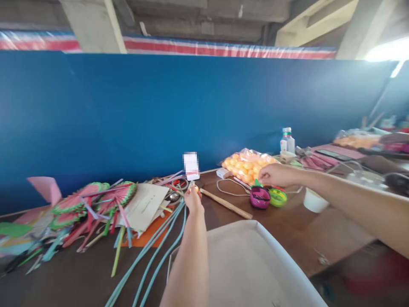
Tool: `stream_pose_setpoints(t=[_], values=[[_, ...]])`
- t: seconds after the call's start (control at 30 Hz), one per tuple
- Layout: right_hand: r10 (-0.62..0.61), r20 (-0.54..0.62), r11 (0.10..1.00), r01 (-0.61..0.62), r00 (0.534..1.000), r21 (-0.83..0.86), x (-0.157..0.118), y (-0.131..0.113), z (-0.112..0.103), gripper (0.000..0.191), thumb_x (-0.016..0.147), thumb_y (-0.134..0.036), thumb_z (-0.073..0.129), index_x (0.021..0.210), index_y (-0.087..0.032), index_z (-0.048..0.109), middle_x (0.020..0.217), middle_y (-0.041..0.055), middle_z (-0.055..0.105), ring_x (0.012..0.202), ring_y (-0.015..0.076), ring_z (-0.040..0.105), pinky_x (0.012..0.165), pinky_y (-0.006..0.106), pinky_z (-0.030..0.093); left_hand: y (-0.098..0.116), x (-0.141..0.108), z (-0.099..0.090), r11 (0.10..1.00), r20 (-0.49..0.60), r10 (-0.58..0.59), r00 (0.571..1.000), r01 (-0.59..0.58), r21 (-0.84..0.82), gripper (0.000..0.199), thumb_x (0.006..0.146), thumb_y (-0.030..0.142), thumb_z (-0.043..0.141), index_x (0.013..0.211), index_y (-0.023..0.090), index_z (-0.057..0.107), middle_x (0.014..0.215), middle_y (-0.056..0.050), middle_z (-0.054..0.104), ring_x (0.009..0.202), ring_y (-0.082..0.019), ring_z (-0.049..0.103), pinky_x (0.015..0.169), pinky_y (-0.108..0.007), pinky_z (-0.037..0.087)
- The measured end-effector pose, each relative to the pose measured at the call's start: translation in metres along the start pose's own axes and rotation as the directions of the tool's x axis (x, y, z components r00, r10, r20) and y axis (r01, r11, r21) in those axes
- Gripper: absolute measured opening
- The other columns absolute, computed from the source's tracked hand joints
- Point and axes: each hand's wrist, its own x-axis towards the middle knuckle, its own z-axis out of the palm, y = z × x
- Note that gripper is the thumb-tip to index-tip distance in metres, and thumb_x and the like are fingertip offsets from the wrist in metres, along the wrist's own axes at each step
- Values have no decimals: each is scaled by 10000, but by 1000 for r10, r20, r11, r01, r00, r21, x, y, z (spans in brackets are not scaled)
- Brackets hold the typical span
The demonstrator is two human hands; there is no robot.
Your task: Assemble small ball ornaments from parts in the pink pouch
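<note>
My left hand [193,199] reaches forward to the middle of the table, its fingers closed around a small orange-yellow thing [196,188], perhaps a ball; most of it is hidden. My right hand [273,174] is bunched in a pinch above a small purple case [259,197] with a green top piece. What the pinch holds, if anything, cannot be made out. Against the purple case sits a round yellow-green case [277,197]. Just behind the right hand lies a clear bag of orange balls [244,165].
A wooden stick [226,204] lies between my hands. In front is a large white tray [239,264]. Blue tubes [159,243], papers [145,207] and watermelon-patterned paper fans [96,200] cover the left. Bottles [287,140] and a white cup [315,200] stand right; a blue partition [179,111] rises behind.
</note>
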Motion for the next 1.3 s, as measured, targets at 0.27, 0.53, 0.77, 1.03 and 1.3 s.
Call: stream_pose_setpoints(t=[0.27,0.53,0.77,1.03,1.3], values=[[-206,-33,968,208,978,140,61,-142,6,744,802,-367,576,1487,-225,322,1184,112,656,988,268,642,789,318,464,-4,4,-1,1000,10,2,1000,-2,-25,147,798,263,644,872,143,600,756,-25,600,600,-82,577,565,-192,458],[-182,-97,968,196,979,160,103,-175,19,597,751,-323,641,1339,-313,535,1214,80,652,997,294,648,731,338,485,0,7,0,998,13,-19,1000,20,-55,161,801,260,650,895,142,595,788,-37,614,608,-82,597,559,-181,464],[-166,-96,979,175,981,105,33,-73,1,276,788,-288,607,1028,-294,742,980,13,729,860,221,661,716,269,448,0,3,3,999,33,-22,999,23,-30,98,826,229,598,865,140,594,704,-7,586,531,-58,550,505,-156,440],[165,-4,982,-164,986,95,-33,42,-8,255,805,-148,560,976,-146,749,883,46,729,716,139,620,663,221,410,3,-10,4,999,56,-42,998,41,33,90,797,216,612,847,144,591,752,-11,599,561,-59,569,511,-152,449],[261,49,949,-265,964,169,-52,55,36,144,737,-236,613,779,-221,750,688,-19,689,643,141,611,616,215,411,1,-14,2,999,85,-36,996,33,36,109,749,179,637,844,151,591,742,3,591,548,-44,552,524,-136,448]])
